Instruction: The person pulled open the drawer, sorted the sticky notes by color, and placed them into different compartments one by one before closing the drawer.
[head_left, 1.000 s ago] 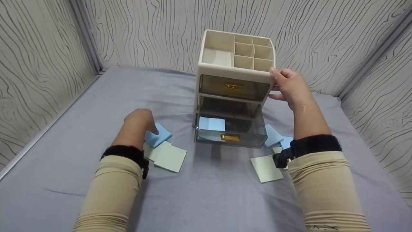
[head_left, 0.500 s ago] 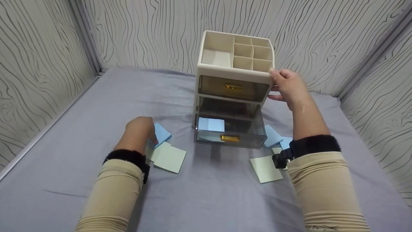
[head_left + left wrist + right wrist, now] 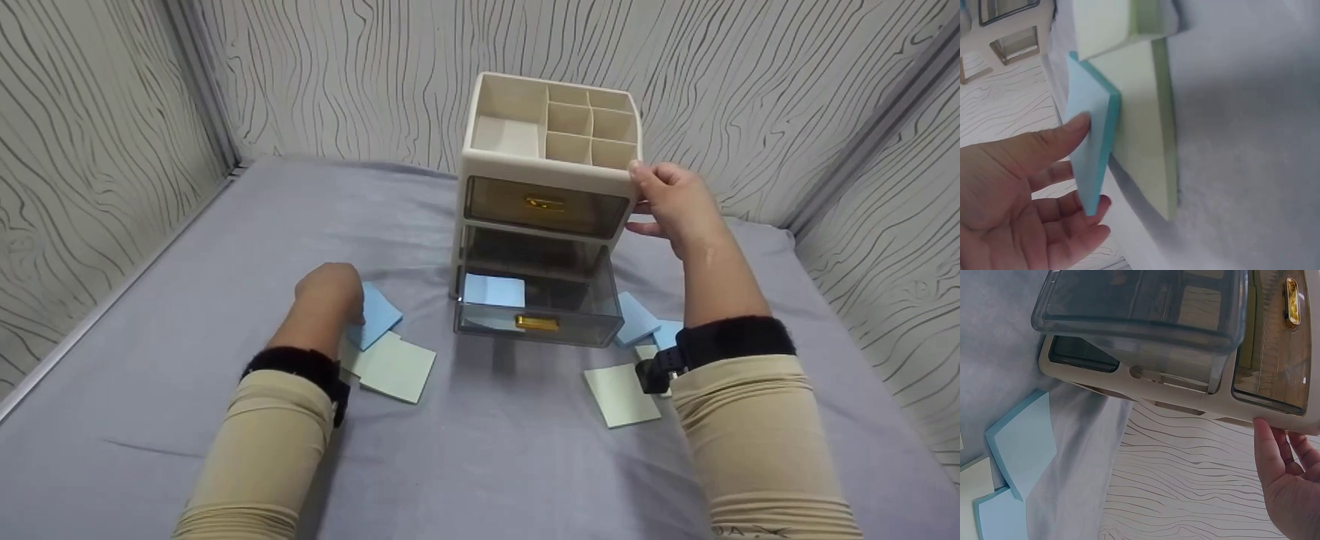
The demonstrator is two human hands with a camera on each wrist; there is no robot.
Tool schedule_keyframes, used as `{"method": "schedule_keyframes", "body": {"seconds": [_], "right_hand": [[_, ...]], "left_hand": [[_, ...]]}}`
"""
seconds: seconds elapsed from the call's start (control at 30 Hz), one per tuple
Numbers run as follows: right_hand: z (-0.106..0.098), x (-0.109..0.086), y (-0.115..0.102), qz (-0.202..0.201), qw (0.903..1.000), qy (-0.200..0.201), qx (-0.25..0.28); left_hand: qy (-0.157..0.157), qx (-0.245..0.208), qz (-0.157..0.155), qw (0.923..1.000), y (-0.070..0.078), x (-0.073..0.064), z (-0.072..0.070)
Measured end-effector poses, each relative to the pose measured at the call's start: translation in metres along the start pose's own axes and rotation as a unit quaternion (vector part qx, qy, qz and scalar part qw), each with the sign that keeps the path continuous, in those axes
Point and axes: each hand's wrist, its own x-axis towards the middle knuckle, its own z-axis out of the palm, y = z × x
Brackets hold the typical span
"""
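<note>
My left hand [image 3: 328, 300] pinches a light blue sticky note pad [image 3: 1088, 129], thumb on its near face and fingers behind it. The pad tilts over pale green sticky note pads [image 3: 397, 367] on the cloth. With thumb and fingers, my right hand [image 3: 682, 202] grips the upper right front edge of a cream desk organizer [image 3: 547, 166]. The organizer's middle drawer [image 3: 577, 328], smoky and see-through with a gold handle, is pulled out. Inside it, at the left, lies a blue sticky note stack [image 3: 495, 290]. The top drawer [image 3: 1275, 354] is closed.
Right of the organizer, blue pads [image 3: 636, 319] and a pale green pad [image 3: 622, 394] lie on the grey cloth [image 3: 510, 457], partly behind my right wrist. Divided compartments [image 3: 570, 120] top the organizer. Wood-grain patterned walls [image 3: 360, 75] stand behind and at both sides.
My left hand has shifted slightly toward me, and its thumb now shows less over the blue pad in the head view. The right hand and the organizer have stayed put.
</note>
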Motion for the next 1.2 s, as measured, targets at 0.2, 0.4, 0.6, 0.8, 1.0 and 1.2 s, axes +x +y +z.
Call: {"method": "schedule_keyframes", "body": {"seconds": [0.2, 0.4, 0.6, 0.8, 1.0, 1.2], "right_hand": [[-0.001, -0.001, -0.001, 0.005, 1.0, -0.003, 0.008], [-0.001, -0.001, -0.001, 0.004, 0.9999, -0.004, 0.009], [0.0, -0.001, 0.0, 0.0, 1.0, -0.002, 0.005], [0.0, -0.002, 0.0, -0.007, 0.9999, -0.004, -0.007], [0.0, -0.002, -0.001, -0.002, 1.0, -0.006, -0.005], [0.0, -0.001, -0.001, -0.002, 1.0, -0.003, -0.002]], "left_hand": [[0.023, -0.063, -0.003, 0.9977, -0.002, -0.001, -0.009], [0.001, -0.076, 0.024, 0.9968, 0.0, -0.006, -0.021], [0.001, -0.113, 0.057, 0.992, -0.003, -0.006, -0.033], [0.028, -0.151, 0.096, 0.9834, -0.001, -0.013, -0.048], [0.047, -0.219, 0.129, 0.9662, 0.013, -0.026, -0.064], [0.07, -0.214, 0.143, 0.9637, 0.03, -0.039, -0.08]]}}
